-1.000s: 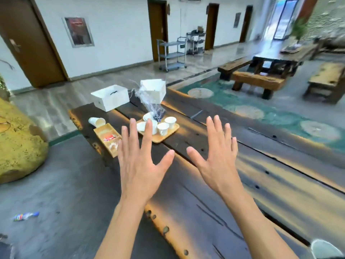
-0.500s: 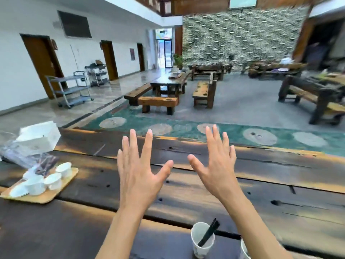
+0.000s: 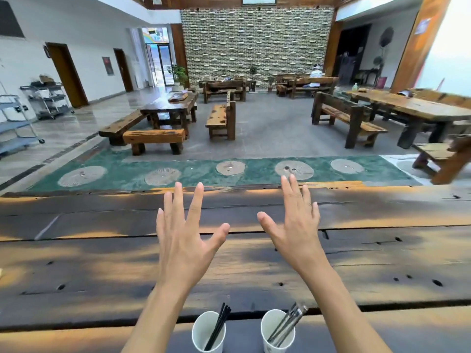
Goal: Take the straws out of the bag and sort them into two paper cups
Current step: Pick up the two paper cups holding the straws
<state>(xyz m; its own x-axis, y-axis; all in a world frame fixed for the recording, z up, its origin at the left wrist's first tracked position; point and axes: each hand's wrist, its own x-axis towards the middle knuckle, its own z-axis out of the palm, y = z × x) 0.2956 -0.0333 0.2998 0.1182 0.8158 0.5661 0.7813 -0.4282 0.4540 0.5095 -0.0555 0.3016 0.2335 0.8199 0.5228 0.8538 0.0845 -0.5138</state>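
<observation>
My left hand (image 3: 184, 240): raised over the table (image 3: 76, 263), back toward me, fingers straight and spread wide, thumb out to the right; holds nothing

My right hand (image 3: 297, 225): raised level with the left and well apart from it, fingers straight and closer together, thumb out to the left; holds nothing

Left paper cup (image 3: 208, 332): white, upright at the near edge of the table, between my forearms; its foot is cut off by the frame edge

Black straws (image 3: 219, 324): several thin ones standing in the left paper cup, leaning to the right, tips above the rim

Right paper cup (image 3: 277, 332): white, upright just beside the left one, not touching it

Silver straws (image 3: 288, 324): a bundle of grey, metallic-looking ones in the right paper cup, leaning right, ends above the rim

Table: dark weathered planks with cracks and knot holes, running across the whole view

Surroundings: green floor strip (image 3: 204, 171) with round stone discs beyond the table; wooden benches (image 3: 155, 138) and further tables in the hall; brick wall (image 3: 254, 42) at the back; metal trolley (image 3: 17, 123) at far left
</observation>
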